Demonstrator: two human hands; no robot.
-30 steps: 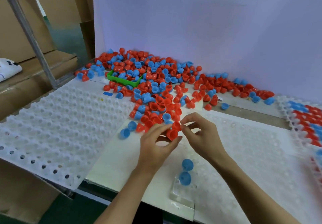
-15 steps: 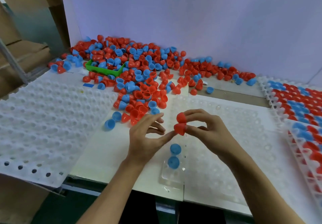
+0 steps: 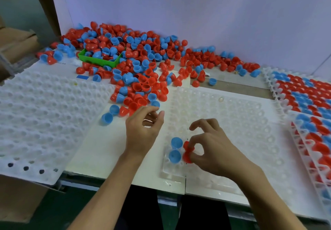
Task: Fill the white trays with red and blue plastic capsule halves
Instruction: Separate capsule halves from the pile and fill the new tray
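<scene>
A white dimpled tray (image 3: 232, 122) lies in front of me. Two blue capsule halves (image 3: 175, 150) sit in its near left corner. My right hand (image 3: 213, 149) pinches two red capsule halves (image 3: 187, 152) right beside the blue ones, low over the tray. My left hand (image 3: 143, 131) hovers with loosely curled fingers and holds nothing, at the near edge of the big pile of red and blue capsule halves (image 3: 136, 68).
Another white tray (image 3: 41, 113) lies at the left, overhanging the table edge. Filled trays with red and blue halves (image 3: 308, 101) are stacked at the right. A green bin (image 3: 100, 60) sits in the pile. A white wall stands behind.
My right hand has carried the two red halves from the pile's edge down toward me to the tray's near left corner. My left hand let go and stayed near the pile.
</scene>
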